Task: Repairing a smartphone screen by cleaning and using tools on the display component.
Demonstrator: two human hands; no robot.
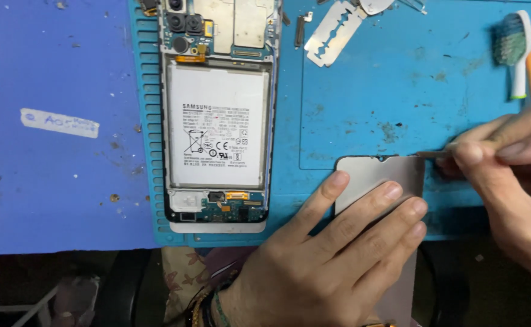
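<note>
My left hand (332, 254) lies flat on a grey phone display panel (377, 172), pressing it down at the near edge of the blue mat (362, 109). My right hand (514, 175) pinches a thin metal tool (432, 154) whose tip touches the panel's upper right corner. An opened phone (217, 115) lies to the left on the mat with its back off, showing a white battery (218, 127), camera modules and circuit boards.
A razor blade (335, 31) lies at the mat's top centre. A toothbrush (517, 51) rests at the top right. A white label (59, 122) is stuck on the darker blue table surface (47, 181) to the left. The table's near edge runs along the bottom.
</note>
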